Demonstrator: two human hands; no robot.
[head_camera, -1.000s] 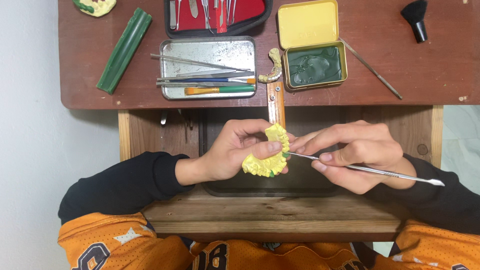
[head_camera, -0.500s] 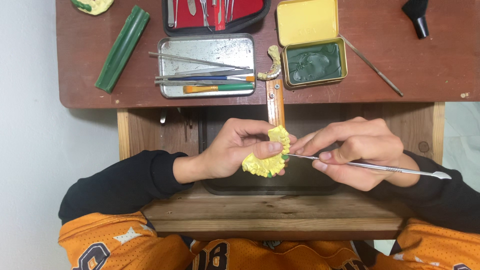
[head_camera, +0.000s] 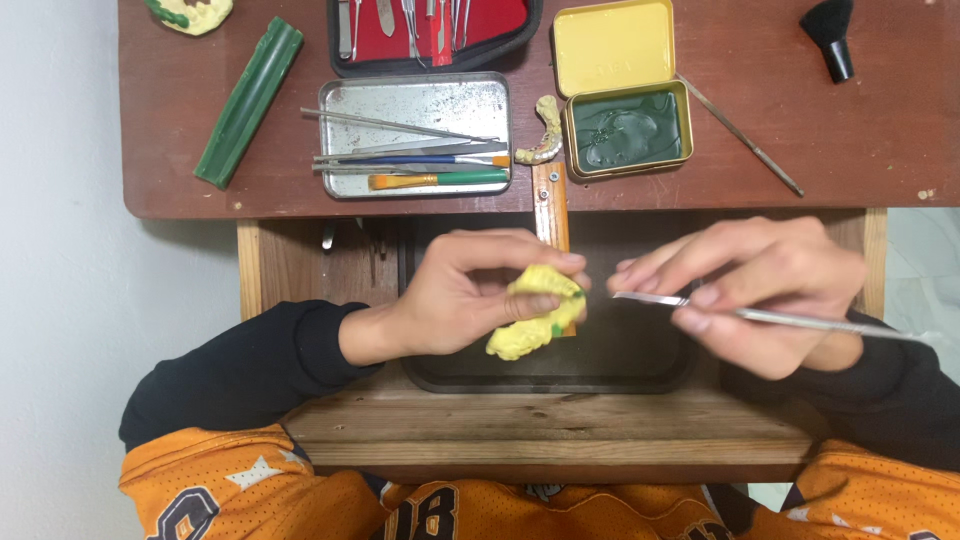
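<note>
From the head camera, the left hand (head_camera: 455, 295) is curling its fingers closed around a lumpy yellow cast (head_camera: 535, 312) flecked with green, holding it over the dark tray (head_camera: 640, 372). The right hand (head_camera: 760, 290) is pinching a thin metal tool (head_camera: 760, 317), its tip sitting just beside the cast. Beyond the tray, a steel tin (head_camera: 345, 100) is holding brushes and probes, and a yellow-lidded tin (head_camera: 625, 125) is holding green wax.

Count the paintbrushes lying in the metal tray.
2, both in the metal tray: a blue-handled brush lies among the steel tools, and an orange-and-green brush sits below it near the tray's front edge. The tools may hide others.
</note>
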